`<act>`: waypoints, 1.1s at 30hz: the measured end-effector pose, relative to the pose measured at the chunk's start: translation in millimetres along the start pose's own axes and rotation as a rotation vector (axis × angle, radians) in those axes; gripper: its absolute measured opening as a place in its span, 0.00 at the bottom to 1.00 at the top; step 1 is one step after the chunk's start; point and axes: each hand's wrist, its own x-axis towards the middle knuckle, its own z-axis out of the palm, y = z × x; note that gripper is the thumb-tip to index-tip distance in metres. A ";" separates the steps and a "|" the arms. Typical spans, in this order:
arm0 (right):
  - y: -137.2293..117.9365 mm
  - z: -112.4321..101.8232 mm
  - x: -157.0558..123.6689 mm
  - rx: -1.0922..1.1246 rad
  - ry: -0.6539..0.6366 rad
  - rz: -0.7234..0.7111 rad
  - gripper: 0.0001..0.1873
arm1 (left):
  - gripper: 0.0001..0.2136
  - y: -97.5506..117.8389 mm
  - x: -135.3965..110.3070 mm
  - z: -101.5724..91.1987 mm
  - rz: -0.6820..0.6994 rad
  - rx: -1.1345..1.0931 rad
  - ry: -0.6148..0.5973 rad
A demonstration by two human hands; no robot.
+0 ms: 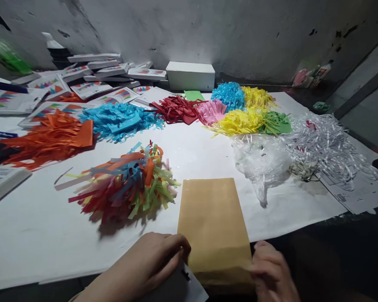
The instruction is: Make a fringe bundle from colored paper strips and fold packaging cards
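Observation:
A tan paper envelope lies flat at the near edge of the white sheet. My left hand curls its fingers on the envelope's near left corner, over a white card. My right hand pinches the near right corner. Just left of the envelope sits a mixed bundle of coloured paper strips.
Piles of cut strips ring the sheet: orange, blue, red, pink, yellow, green, silver. A clear plastic bag lies right of centre. Printed boxes and a white box stand at the back wall.

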 end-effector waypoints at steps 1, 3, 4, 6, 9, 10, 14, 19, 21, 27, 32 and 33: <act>-0.3 -3.5 0.6 0.043 0.087 0.062 0.05 | 0.14 0.7 0.7 -0.4 0.005 -0.002 0.004; -0.4 -7.8 5.5 0.020 0.082 0.070 0.14 | 0.14 1.9 2.3 -0.7 0.011 -0.008 0.013; -0.4 -7.7 9.2 -0.049 -0.029 0.017 0.20 | 0.13 2.0 2.8 -0.6 0.013 -0.012 0.022; -0.2 -2.0 17.0 -0.245 -0.337 -0.169 0.30 | 0.13 0.6 2.0 0.1 0.029 -0.029 0.040; 4.7 16.5 29.4 -0.465 -0.572 -0.348 0.36 | 0.12 -6.7 -6.5 -0.2 0.079 -0.071 0.141; 8.9 23.4 35.1 -0.506 -0.598 -0.342 0.38 | 0.13 -10.0 -11.4 -1.7 0.090 -0.078 0.205; 36.7 45.5 76.3 -0.534 -0.643 -0.239 0.41 | 0.16 -19.8 -35.6 -19.2 0.099 -0.119 0.507; 31.7 58.3 137.0 -0.401 -0.387 -0.229 0.27 | 0.12 -14.8 -55.1 -48.5 0.021 -0.275 0.972; 1.3 55.5 141.6 -0.202 -0.139 -0.179 0.17 | 0.11 -9.8 -54.0 -50.9 -0.026 -0.349 1.167; -80.5 42.5 104.7 0.579 -0.380 0.325 0.08 | 0.09 10.3 -26.0 -22.2 0.033 -0.385 1.085; -69.7 48.3 94.4 0.437 -0.682 0.476 0.14 | 0.10 22.5 -10.4 0.5 0.111 -0.365 0.964; -65.3 48.1 93.7 0.415 -0.678 0.474 0.13 | 0.10 23.6 -8.8 2.2 0.113 -0.354 0.950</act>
